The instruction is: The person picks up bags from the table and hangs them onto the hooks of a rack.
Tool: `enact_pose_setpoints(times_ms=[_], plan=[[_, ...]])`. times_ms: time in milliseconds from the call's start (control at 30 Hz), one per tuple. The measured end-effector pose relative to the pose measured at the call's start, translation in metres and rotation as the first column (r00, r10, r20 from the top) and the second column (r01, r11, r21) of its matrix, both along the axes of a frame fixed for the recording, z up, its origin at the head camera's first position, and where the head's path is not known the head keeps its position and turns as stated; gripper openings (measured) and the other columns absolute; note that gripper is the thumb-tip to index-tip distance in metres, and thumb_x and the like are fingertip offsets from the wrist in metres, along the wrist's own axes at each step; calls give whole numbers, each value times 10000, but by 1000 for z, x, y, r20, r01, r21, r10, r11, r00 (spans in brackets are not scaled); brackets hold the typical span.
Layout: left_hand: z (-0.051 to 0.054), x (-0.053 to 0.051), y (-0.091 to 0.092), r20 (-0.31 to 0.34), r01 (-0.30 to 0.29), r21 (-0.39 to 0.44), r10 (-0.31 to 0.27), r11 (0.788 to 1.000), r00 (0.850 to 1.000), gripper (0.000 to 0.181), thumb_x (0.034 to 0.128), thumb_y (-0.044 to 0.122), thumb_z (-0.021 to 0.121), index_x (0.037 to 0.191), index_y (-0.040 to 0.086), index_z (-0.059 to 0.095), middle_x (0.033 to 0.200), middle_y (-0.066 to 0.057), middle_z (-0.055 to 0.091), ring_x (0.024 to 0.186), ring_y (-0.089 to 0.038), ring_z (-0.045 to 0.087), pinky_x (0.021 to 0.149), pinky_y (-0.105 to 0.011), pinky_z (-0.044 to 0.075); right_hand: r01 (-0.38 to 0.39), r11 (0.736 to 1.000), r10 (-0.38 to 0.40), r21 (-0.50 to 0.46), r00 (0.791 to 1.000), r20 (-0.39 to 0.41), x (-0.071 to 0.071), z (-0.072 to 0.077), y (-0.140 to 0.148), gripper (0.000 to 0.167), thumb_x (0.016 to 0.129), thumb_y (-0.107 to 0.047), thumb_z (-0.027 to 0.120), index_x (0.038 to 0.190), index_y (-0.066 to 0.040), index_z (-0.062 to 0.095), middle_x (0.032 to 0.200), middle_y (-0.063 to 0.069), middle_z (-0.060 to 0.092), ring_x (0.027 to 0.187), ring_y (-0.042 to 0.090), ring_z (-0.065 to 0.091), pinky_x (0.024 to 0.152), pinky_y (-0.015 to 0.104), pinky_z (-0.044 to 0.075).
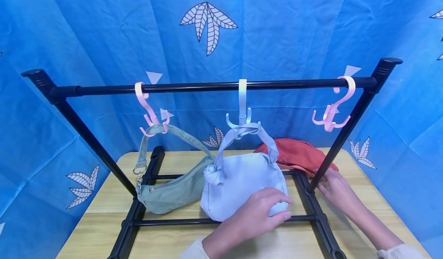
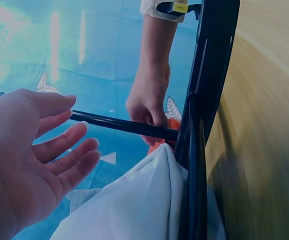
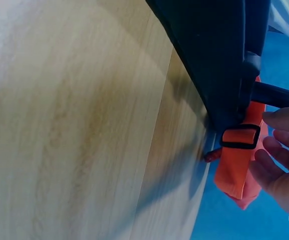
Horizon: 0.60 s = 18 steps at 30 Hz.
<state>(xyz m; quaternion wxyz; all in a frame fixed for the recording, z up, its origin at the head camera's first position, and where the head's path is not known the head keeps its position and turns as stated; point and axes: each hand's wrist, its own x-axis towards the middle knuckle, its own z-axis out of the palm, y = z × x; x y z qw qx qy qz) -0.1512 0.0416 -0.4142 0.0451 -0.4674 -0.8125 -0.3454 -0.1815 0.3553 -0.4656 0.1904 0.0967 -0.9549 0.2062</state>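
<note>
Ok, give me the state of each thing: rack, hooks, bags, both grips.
Black rack: standing
Left pink hook: on the bar, loaded
Blue hook: on the bar, loaded
Right pink hook: on the bar, empty
Green bag: hung by its strap
Pale blue bag: hung by its strap
Red bag: not hung
Left grip: fingers relaxed, holding nothing
Right grip: at the red bag; hold unclear

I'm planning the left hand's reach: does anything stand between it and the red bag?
Yes, partly: the pale blue bag, on the middle hook, hangs between the left hand and the left end of the red bag.
</note>
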Motion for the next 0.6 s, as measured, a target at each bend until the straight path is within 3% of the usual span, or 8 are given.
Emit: enact_pose_setpoints(times_ms=[200,333,600], plan=[[-2,1,6,13,-4,-52,5,999,1000,266,1030,347,656,1273,254,704,1249,136,709,1211,36,616,1050,-105,474,-40,999,42,23,997,-62,-7,-5,0,313,787,64,807,1093,41,744,951,207,753,838,332,734,800,563,599],[-1,1,8,-12,-4,-59,4,998,1000,268,1024,345,665,1267,241,710,1243,127,712,1207,27,623,1053,-97,466,-69,997,71,28,992,-105,-13,-10,-1,337,747,112,810,1075,51,759,957,205,769,891,363,723,824,579,582],[-2,2,14,-17,3,-76,-4,997,1000,273,1020,349,672,1267,241,710,1223,138,713,1154,50,625,1025,-63,458,-65,998,65,4,998,-19,-17,-15,-1,391,781,126,755,1167,75,712,1060,252,756,996,444,717,898,626,565]])
